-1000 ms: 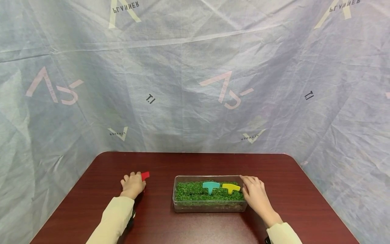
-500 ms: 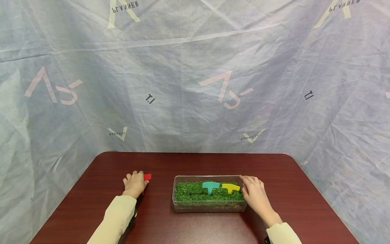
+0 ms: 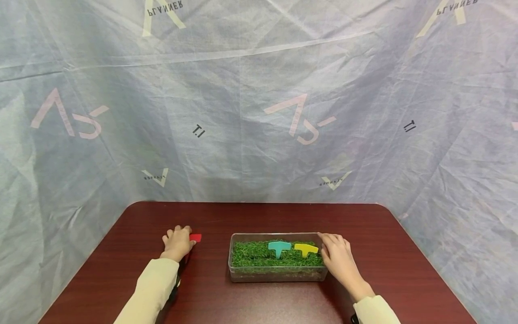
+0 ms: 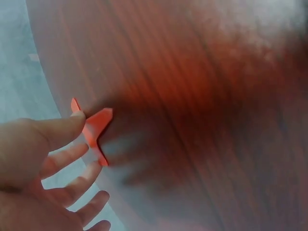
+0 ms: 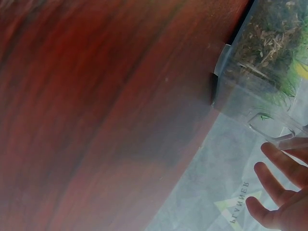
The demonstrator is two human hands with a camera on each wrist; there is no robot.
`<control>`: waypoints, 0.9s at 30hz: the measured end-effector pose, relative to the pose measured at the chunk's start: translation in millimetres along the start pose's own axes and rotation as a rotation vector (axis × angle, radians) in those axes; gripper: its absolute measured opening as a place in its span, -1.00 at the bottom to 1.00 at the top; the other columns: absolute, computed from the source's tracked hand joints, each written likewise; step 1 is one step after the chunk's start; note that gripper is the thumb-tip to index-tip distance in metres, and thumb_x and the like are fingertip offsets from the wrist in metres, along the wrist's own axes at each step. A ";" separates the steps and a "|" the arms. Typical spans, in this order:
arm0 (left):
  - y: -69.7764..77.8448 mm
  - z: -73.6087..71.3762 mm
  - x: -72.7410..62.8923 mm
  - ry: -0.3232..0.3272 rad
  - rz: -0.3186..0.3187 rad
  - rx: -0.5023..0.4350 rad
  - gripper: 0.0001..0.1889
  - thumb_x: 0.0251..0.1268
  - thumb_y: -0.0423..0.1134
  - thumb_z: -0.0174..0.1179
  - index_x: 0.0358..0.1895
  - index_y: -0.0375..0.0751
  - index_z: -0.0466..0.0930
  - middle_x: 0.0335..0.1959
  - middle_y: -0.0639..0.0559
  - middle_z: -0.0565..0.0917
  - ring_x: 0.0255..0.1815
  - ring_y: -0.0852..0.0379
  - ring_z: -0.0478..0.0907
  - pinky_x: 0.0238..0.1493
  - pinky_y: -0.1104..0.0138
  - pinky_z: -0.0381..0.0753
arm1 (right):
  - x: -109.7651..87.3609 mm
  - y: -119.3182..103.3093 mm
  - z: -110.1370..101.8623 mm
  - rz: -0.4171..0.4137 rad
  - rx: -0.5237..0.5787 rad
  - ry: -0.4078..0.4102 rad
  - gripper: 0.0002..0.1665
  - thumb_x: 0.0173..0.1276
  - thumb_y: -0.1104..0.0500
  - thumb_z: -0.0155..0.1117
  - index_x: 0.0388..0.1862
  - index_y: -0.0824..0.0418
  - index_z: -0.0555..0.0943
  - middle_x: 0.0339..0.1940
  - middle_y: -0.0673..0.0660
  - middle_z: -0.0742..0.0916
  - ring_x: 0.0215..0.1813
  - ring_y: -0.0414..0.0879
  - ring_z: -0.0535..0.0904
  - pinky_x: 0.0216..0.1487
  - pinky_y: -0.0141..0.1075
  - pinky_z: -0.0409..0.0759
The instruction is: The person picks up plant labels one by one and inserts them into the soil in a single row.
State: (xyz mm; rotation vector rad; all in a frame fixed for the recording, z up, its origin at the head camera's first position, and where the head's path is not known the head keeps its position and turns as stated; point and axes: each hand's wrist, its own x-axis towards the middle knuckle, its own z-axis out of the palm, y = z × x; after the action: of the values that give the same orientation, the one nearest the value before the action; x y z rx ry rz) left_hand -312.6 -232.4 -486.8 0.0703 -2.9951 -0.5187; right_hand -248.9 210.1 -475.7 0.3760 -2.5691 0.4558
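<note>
A red T-shaped plant label (image 3: 196, 237) is pinched between the thumb and fingers of my left hand (image 3: 176, 244), left of the box. In the left wrist view, the thumb lies at one end of the label (image 4: 98, 123) and two fingertips come up to its other side. My right hand (image 3: 341, 261) rests at the right end of a clear plastic box (image 3: 279, 276), fingers fairly straight along its rim. In the right wrist view, the fingertips are near a handle opening in the end wall. Green grass (image 3: 251, 255) fills the box, with teal (image 3: 279, 247) and yellow (image 3: 306, 249) plant labels standing upright in it.
The box stands on a dark red wood-grain table (image 3: 210, 301). Crumpled grey-white cloth (image 3: 238, 153) with printed letters hangs behind and at both sides of the table. Pale sleeves (image 3: 151, 283) cover both forearms.
My left hand moves slightly right, then slightly back left, and the red label's angle changes in its fingers. The right hand and the box stay in place.
</note>
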 end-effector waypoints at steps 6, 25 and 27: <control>-1.0 -5.6 -1.0 -0.045 0.000 -0.018 -0.60 0.04 -0.25 0.30 -0.04 -0.31 0.48 -0.24 -0.35 0.44 -0.15 -0.31 0.24 -0.16 -0.08 0.14 | 0.3 0.4 0.4 -0.001 0.002 0.004 -0.58 0.20 0.33 0.15 0.09 0.25 0.53 -0.05 0.20 0.65 0.01 0.14 0.48 0.06 0.17 0.30; -3.1 -11.6 -2.7 -0.106 -0.017 -0.038 -0.62 0.05 -0.19 0.28 -0.11 -0.32 0.44 -0.26 -0.36 0.40 -0.15 -0.34 0.21 -0.17 -0.09 0.13 | 0.6 0.1 0.5 0.001 -0.005 -0.002 -0.58 0.19 0.33 0.16 0.08 0.27 0.53 -0.06 0.20 0.65 0.01 0.14 0.48 0.05 0.18 0.31; -3.1 -11.7 -3.3 -0.107 -0.021 -0.042 -0.61 0.05 -0.18 0.28 -0.11 -0.33 0.43 -0.26 -0.38 0.39 -0.15 -0.35 0.20 -0.16 -0.10 0.13 | 0.5 -0.2 0.2 0.001 -0.005 -0.001 -0.58 0.19 0.33 0.16 0.08 0.26 0.53 -0.06 0.20 0.65 0.01 0.14 0.48 0.05 0.18 0.31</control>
State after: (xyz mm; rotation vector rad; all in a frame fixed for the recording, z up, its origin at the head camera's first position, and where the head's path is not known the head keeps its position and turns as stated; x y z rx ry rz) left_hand -307.9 -239.0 -477.2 0.0727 -3.0892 -0.6058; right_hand -249.3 209.7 -475.6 0.3737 -2.5714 0.4491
